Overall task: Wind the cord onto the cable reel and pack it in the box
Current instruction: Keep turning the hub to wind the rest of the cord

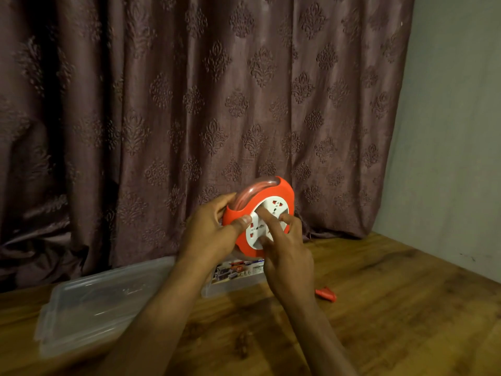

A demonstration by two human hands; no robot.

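I hold an orange cable reel with a white socket disc upright above the table. My left hand grips its left rim, thumb on the front edge. My right hand has its fingers pressed on the white socket disc. Coils of red cord show under the reel's clear cover at the top. An orange plug lies on the table to the right of my right forearm. Below the reel stands a clear plastic box with a printed label, partly hidden by my hands.
A clear plastic lid lies flat on the wooden table at the left. A brown patterned curtain hangs behind the table. A pale wall closes the right side.
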